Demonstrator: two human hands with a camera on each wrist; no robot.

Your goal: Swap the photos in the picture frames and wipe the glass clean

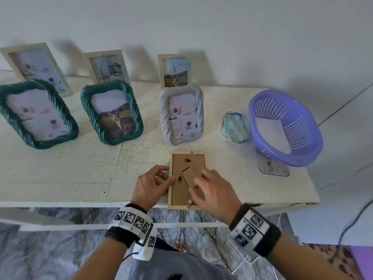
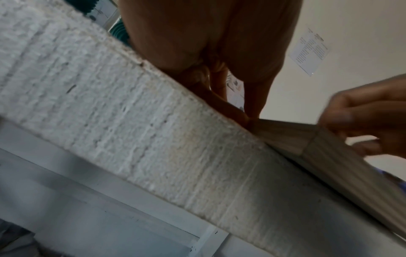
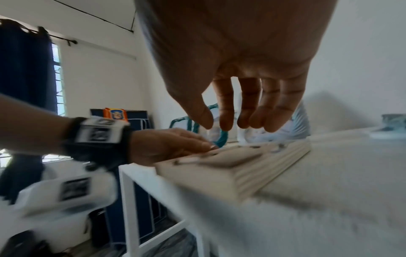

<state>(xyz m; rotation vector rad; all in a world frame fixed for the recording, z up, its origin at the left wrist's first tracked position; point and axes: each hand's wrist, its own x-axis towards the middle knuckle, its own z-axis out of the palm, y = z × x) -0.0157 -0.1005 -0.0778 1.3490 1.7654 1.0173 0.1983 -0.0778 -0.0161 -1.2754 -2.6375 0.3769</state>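
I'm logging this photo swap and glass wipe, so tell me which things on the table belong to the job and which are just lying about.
Belonging to the job:
- face-down wooden frame, left hand at its edge, right hand above its back
- six standing frames, e.g. cat photo frame
- blue-green cloth

Lying about:
- purple basket
- clear plastic piece

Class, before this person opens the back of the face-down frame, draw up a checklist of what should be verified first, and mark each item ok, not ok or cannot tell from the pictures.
1. Frame lies face down, backing up: ok.
2. Frame fully on the table: not ok, its near end juts past the edge.
3. Left hand steadies the frame's left side: ok.
4. Right hand is free, holding nothing: ok, its fingers hang above the backing.
5. Backing clips turned aside: cannot tell; two dark clips show, their state is unclear.
6. Cloth ready for wiping: ok, beside the basket.
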